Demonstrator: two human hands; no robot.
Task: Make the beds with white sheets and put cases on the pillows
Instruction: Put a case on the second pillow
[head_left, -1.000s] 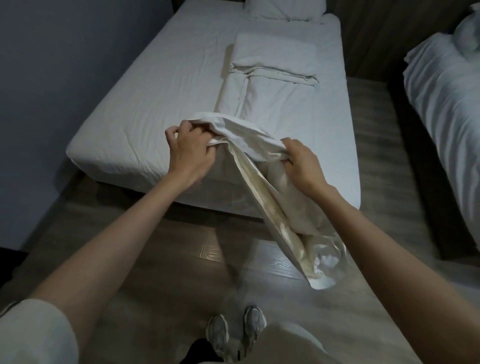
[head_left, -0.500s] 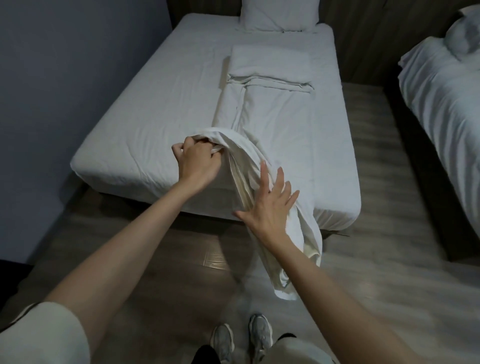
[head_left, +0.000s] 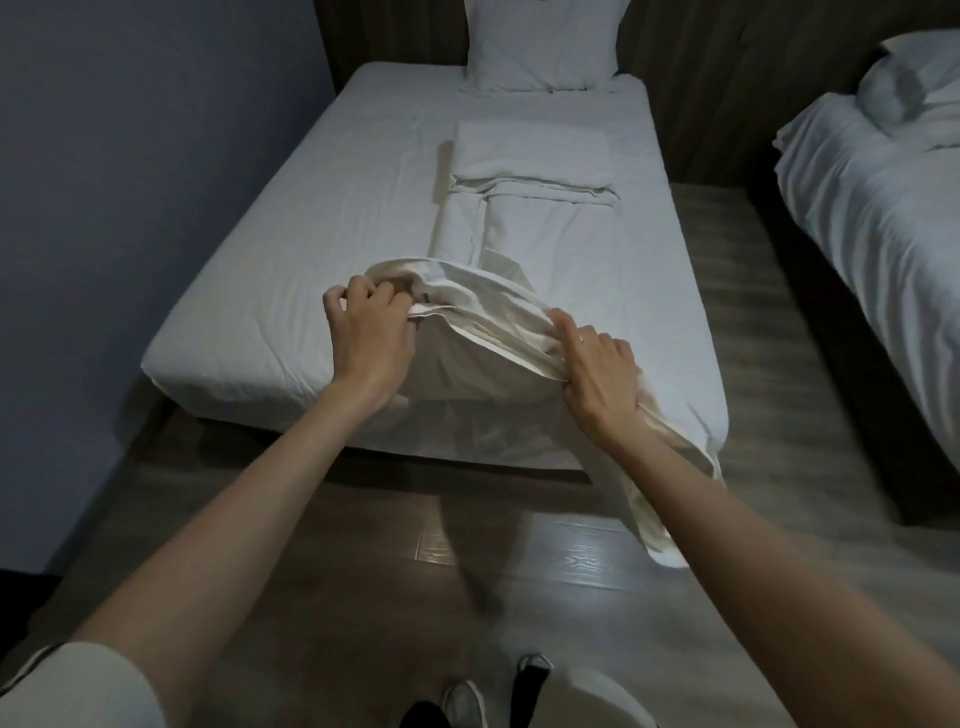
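Note:
I stand at the foot of a single bed (head_left: 291, 218) covered with a fitted white sheet. A long folded white sheet (head_left: 483, 312) runs down its middle from a folded stack (head_left: 530, 156) toward me, its near end raised off the mattress. My left hand (head_left: 369, 338) is shut on the sheet's bunched left edge. My right hand (head_left: 597, 374) grips the same edge further right, and the loose end hangs past my right forearm toward the floor. A cased pillow (head_left: 540, 47) leans at the head of the bed.
A second bed (head_left: 872, 218) with white bedding and a rumpled pillow (head_left: 914, 78) stands to the right across a wood-floor aisle (head_left: 737, 291). A grey wall (head_left: 130, 182) runs close along the left. My shoes (head_left: 467, 701) are at the bottom.
My right hand, open beside the hanging sheet half a second ago, has closed on the sheet's edge again. The raised fold now stretches between both hands.

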